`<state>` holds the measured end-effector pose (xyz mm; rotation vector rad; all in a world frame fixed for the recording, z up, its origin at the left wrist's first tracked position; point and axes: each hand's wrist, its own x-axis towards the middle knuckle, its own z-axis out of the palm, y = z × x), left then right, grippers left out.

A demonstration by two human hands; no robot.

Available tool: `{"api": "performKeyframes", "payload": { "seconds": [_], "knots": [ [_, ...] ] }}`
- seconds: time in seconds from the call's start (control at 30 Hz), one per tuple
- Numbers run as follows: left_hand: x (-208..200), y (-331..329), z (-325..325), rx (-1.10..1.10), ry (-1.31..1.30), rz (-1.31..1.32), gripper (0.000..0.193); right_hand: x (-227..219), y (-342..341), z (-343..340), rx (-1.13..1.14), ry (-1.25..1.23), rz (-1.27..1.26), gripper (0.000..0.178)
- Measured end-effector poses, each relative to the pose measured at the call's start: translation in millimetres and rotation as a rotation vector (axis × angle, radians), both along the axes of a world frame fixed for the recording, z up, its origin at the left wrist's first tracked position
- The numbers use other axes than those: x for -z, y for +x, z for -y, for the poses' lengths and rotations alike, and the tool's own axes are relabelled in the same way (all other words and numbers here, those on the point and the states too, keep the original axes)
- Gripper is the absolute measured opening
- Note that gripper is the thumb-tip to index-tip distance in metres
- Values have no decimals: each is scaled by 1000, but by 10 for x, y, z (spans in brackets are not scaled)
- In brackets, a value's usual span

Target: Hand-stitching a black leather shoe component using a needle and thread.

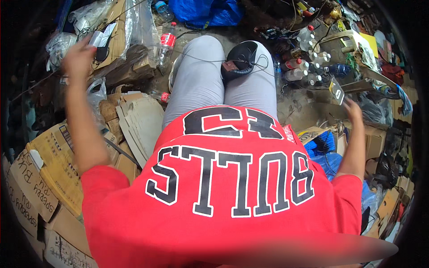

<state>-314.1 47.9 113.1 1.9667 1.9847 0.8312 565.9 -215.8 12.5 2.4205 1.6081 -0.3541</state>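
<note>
My left hand (pixel 78 60) is raised at the far left, its fingers blurred, beside a black-and-white object (pixel 102 41) on the cardboard. Whether the hand holds anything cannot be made out. Out to the right, the fingers of my right hand (pixel 352 110) appear closed on the edge of a small black-and-yellow card (pixel 336 91). A black rounded thing (pixel 241 59) with a brown patch, possibly a shoe, rests on my right knee. Thin dark cord (pixel 199 58) runs across my knees to it.
Flattened cardboard boxes (pixel 56 167) are piled at the left. Plastic bottles with red caps (pixel 168 41) stand beyond my left knee, and several more bottles (pixel 297 67) crowd the right. Blue sheeting (pixel 208 13) lies ahead. A wooden board (pixel 373 73) juts out at right.
</note>
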Motion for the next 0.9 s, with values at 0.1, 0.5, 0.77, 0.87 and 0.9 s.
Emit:
{"api": "performKeyframes", "payload": {
  "seconds": [0.1, 0.5, 0.77, 0.87, 0.9],
  "knots": [
    [580, 1604, 463, 548, 37, -112, 41, -88, -2073, -849, 56, 89, -688, 52],
    [932, 1950, 468, 561, -544, 355, 24, -35, -3207, -1021, 77, 17, -1158, 29],
    [1262, 842, 163, 266, -293, 338, 26, 125, -2291, -814, 339, 124, -926, 39],
    [765, 1799, 318, 368, -100, 76, 37, 33, -2491, -944, -82, 274, -731, 39],
    [742, 2035, 355, 565, -71, 101, 37, 45, -2666, -1082, -216, 344, -740, 41]
  ]
}}
